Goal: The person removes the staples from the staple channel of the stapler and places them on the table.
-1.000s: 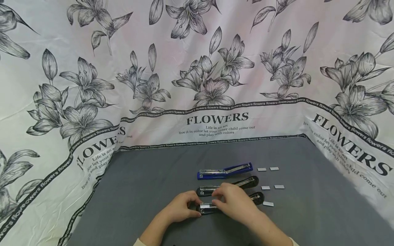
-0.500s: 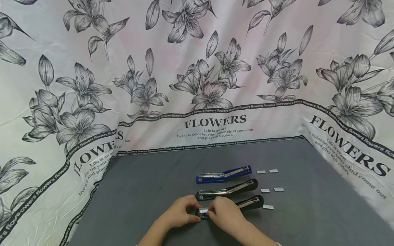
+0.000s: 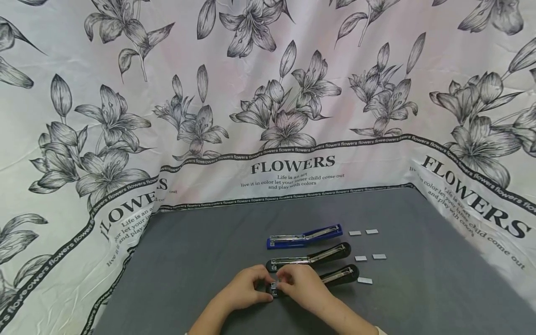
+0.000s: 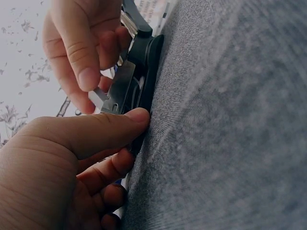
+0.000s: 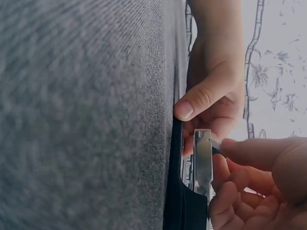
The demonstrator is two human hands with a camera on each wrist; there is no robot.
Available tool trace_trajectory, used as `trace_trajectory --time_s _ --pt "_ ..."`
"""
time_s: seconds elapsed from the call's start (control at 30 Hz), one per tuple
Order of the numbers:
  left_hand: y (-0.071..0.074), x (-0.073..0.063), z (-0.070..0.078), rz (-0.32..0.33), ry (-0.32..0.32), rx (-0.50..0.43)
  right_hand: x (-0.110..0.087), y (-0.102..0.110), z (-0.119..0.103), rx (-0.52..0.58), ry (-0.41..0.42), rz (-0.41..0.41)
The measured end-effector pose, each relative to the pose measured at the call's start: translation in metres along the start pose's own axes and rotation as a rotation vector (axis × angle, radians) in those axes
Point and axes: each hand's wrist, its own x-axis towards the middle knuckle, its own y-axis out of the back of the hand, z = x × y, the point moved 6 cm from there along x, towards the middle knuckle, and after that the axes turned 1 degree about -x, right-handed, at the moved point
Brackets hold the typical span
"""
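Nearest the person lies a black stapler (image 3: 345,275), its top arm folded back to bare the metal magazine (image 4: 121,86). My left hand (image 3: 244,289) holds the stapler's front end between thumb and fingers, the thumb on the base edge. Over the magazine, my right hand (image 3: 307,284) pinches a small grey staple strip (image 5: 216,145) between thumb and fingertips. The strip stands tilted at the magazine's front end; whether any of it sits inside is hidden. Behind lie another opened black stapler (image 3: 310,257) and an opened blue stapler (image 3: 305,237).
Right of the staplers, several loose staple strips lie in short rows, among them one strip (image 3: 365,281) beside the nearest stapler. The grey tabletop (image 3: 201,242) ends at a flower-printed cloth (image 3: 293,116) hanging behind and at both sides.
The right hand first moved left to the nearest stapler's front end. Its fingertips have since lifted the staple strip, which lay flat across the magazine. The left hand keeps its hold.
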Motion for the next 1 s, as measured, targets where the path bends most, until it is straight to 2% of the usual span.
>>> trace_trajectory --time_s 0.13,0.23,0.4,0.8,1.0 --pt "0.0 0.001 0.001 0.0 -0.001 0.01 0.0 0.0 -0.003 -0.03 0.037 -0.018" --pt "0.0 0.001 0.001 -0.002 0.001 0.003 0.0 0.003 -0.004 -0.046 0.062 -0.002" --pt "0.0 0.001 0.0 -0.003 0.009 0.003 -0.001 0.014 -0.004 -0.044 0.037 -0.009" --pt "-0.002 0.003 -0.001 0.004 0.01 0.026 -0.014 0.055 0.001 -0.125 -0.014 0.06" --pt "0.0 0.002 -0.001 0.005 0.013 0.012 -0.025 0.083 0.003 -0.139 -0.021 0.135"
